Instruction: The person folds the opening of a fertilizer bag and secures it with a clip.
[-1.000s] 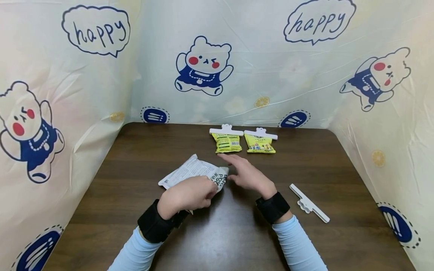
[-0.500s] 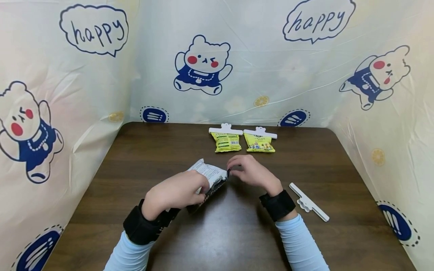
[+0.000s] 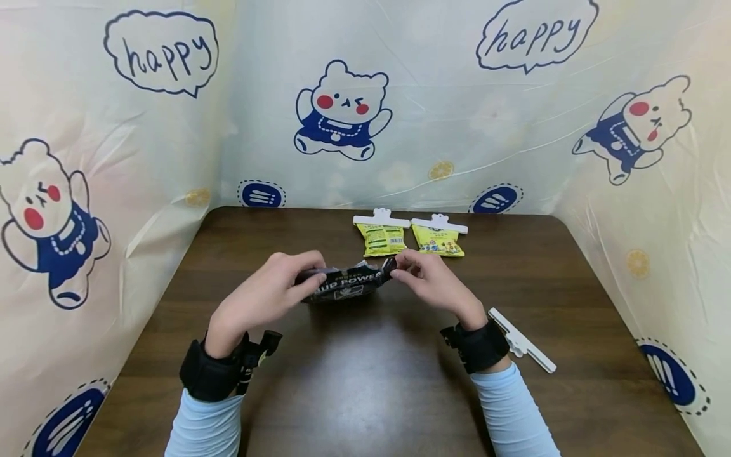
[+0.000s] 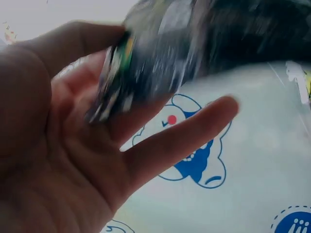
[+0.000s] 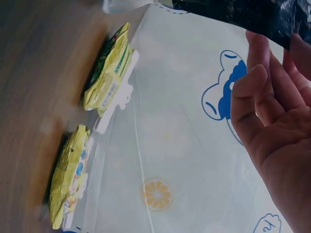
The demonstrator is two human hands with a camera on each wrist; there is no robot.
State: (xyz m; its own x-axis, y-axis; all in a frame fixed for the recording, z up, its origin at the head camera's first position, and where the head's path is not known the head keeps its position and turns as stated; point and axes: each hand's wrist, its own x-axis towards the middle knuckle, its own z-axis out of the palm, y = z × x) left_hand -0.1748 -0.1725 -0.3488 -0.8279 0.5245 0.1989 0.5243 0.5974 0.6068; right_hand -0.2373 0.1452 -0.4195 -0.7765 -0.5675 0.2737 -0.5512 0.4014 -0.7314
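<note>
A black snack bag (image 3: pixel 345 284) with white lettering is stretched between both hands above the table, its printed side toward me. My left hand (image 3: pixel 259 289) pinches its left end between thumb and fingers; in the left wrist view the bag (image 4: pixel 194 43) is motion-blurred and one finger sticks out free below it. At the bag's right corner my right hand (image 3: pixel 436 285) pinches with thumb and index finger, and the right wrist view shows the black edge (image 5: pixel 243 14) between the fingertips. A loose white sealing clip (image 3: pixel 522 341) lies just beyond the right wristband.
At the back of the brown table (image 3: pixel 354 393) lie two small yellow packets, a left one (image 3: pixel 384 242) and a right one (image 3: pixel 437 244), each with a white clip along its top. A printed curtain (image 3: pixel 457 114) stands around the table's back and sides.
The bag has turned from its pale back lying flattish to its black front raised toward me. Both hands have come to grip its two ends, the left moving left and away.
</note>
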